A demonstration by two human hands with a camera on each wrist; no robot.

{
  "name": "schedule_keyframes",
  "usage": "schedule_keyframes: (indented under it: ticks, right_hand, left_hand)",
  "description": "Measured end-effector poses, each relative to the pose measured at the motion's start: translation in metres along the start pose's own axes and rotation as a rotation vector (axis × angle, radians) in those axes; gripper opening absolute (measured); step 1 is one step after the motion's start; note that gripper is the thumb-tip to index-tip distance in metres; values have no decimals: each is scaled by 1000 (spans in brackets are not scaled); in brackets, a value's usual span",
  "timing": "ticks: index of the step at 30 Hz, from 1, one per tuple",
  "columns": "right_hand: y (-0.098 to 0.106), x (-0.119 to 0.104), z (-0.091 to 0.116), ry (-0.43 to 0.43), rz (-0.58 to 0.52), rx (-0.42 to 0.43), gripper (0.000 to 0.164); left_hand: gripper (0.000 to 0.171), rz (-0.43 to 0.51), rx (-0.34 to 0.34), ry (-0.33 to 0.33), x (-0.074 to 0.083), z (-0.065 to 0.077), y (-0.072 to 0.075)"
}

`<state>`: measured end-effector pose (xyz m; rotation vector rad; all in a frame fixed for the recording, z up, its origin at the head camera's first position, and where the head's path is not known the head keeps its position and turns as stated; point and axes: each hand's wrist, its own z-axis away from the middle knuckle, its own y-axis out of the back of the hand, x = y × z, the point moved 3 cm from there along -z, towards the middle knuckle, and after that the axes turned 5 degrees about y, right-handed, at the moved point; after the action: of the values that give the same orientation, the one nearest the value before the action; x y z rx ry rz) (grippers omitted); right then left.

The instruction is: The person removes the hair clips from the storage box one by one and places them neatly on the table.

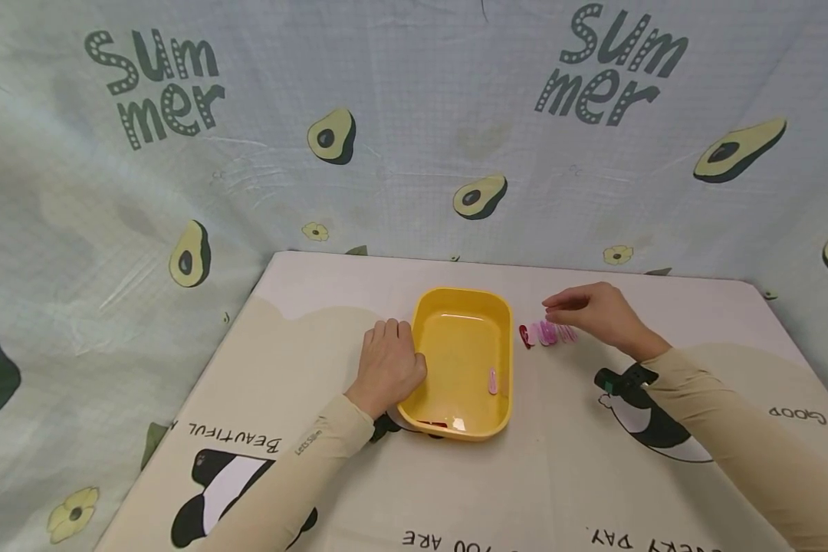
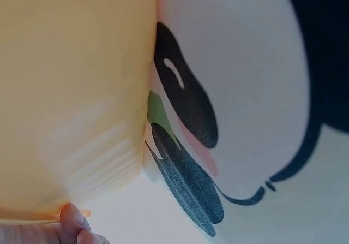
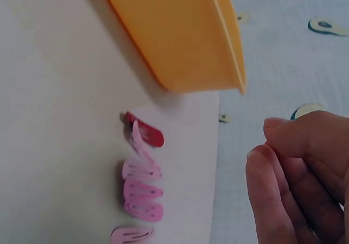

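Observation:
A yellow plastic tray point(image 1: 462, 368) lies on the table, and my left hand point(image 1: 390, 360) grips its left rim. In the left wrist view, my left fingertips point(image 2: 76, 222) show at the tray's edge. A pink snap hair clip point(image 1: 493, 381) lies inside, with a dark red hair clip point(image 1: 433, 424) by the near wall. Right of the tray is a row of pink hair clips point(image 3: 143, 189), with a red hair clip point(image 3: 148, 133) at the end nearest the tray. Over this row hovers my right hand point(image 1: 596, 313), fingers loosely bent, thumb and index tips together, nothing visible between them.
A cream tablecloth point(image 1: 303, 345) with panda drawings and lettering covers the table. Behind and to the left hangs a pale curtain point(image 1: 400, 77) printed with avocados. The table's far edge runs just beyond the tray.

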<state>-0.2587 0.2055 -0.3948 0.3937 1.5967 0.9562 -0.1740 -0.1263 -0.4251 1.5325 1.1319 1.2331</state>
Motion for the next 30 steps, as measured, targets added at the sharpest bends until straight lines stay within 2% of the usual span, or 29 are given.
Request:
schedule_keyframes:
  ticks: [15, 30]
  right_hand:
    - [-18, -41, -13, 170, -101, -122, 29]
    - [-44, -64, -26, 312, -118, -267, 25]
  left_hand:
    - [16, -10, -12, 5, -1, -1, -2]
    - [18, -28, 4, 0, -2, 0, -3]
